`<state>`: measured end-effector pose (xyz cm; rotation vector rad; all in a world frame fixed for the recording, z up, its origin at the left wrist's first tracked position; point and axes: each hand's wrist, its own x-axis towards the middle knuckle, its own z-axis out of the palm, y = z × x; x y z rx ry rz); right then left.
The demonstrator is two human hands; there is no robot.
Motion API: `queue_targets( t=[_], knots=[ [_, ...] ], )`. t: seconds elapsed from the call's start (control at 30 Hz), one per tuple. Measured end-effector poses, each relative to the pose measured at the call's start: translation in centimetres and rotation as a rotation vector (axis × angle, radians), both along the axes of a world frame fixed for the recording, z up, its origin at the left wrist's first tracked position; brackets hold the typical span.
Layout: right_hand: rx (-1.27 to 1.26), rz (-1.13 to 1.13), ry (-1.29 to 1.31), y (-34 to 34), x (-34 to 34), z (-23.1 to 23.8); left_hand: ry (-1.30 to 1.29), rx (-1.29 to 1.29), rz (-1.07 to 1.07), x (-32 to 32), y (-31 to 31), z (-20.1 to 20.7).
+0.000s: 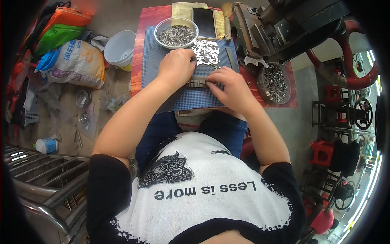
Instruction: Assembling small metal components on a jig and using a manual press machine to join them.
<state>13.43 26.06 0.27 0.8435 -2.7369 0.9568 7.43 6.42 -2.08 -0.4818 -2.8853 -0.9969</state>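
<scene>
On a blue textured mat [191, 100] lies a short slotted metal block [196, 82], in front of my body. My right hand [230, 88] pinches the block's right end between thumb and fingers. My left hand [175, 70] is closed, its fingertips pressed together above the block's left part; whatever they hold is too small or hidden. Just beyond the hands spreads a heap of small shiny metal pieces [206, 52]. A clear round tub [172, 46] of thin metal pins stands behind my left hand.
A phone [204, 22], a brush [227, 20] and a flat metal strip [231, 58] lie at the back. A dark press machine [292, 28] with a red handwheel [352, 55] stands right, beside a container of metal parts [277, 83]. Left are a white bucket [120, 49] and sacks [79, 63].
</scene>
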Motion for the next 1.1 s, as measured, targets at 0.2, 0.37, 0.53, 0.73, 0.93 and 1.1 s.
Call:
queue_targets(
  t=[0.2, 0.37, 0.53, 0.73, 0.93, 1.1],
  knots=[
    [0.017, -0.066, 0.048, 1.3, -0.1, -0.1, 0.049, 0.103, -0.058, 1.4, -0.9, 0.6],
    [0.089, 0.014, 0.091, 0.8, 0.0, -0.5, -0.012, 0.185, -0.159, 3.5, -2.4, 1.4],
    [0.151, 0.049, 0.077, 0.8, -0.4, -0.3, 0.001, 0.164, -0.265, 3.8, -3.2, 0.9],
    [0.18, 0.089, 0.065, 0.6, -0.6, 0.3, -0.036, 0.086, -0.333, 3.6, -3.3, 1.7],
    [0.277, 0.097, 0.153, 0.1, -0.4, 0.5, -0.11, 0.071, -0.252, 3.1, -2.6, 1.8],
    [0.356, 0.135, 0.168, 0.0, -0.4, 1.1, 0.04, 0.236, -0.065, 1.1, -0.4, 0.4]
  ],
)
